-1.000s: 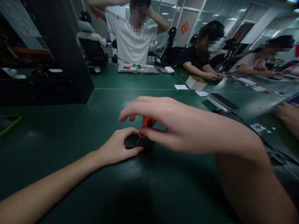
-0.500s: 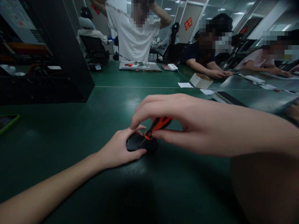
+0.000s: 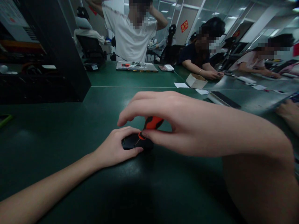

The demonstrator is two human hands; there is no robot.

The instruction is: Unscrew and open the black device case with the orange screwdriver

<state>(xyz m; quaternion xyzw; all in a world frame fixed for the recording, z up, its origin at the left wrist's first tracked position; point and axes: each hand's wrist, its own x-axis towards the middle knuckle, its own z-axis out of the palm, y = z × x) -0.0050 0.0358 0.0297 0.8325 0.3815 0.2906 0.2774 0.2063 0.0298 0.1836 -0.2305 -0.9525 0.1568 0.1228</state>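
Observation:
A black computer mouse (image 3: 130, 142), apparently underside up, lies flat on the green table. My left hand (image 3: 114, 147) grips it from the left, with the thumb along the near side and the fingers along the far side. Above it, my right hand (image 3: 179, 124) holds a screwdriver (image 3: 153, 123) with an orange and black handle. Its thin shaft slants down to the left, and the tip meets the mouse's upper face. The right thumb presses near the collar of the handle, while the index finger arches out over my left hand. The other right fingers are mostly hidden.
A black shelf unit (image 3: 53, 62) stands at the left, near a green-edged phone (image 3: 5, 119). Beyond are a small open box (image 3: 196, 81), papers (image 3: 181, 85) and a tray of parts (image 3: 137, 66). Several people are around the tables; one person's hand (image 3: 289, 113) is at the right edge.
The view has turned slightly, so most things sit further left. My right index finger has lifted off my left hand. The screwdriver's tip stays on the mouse.

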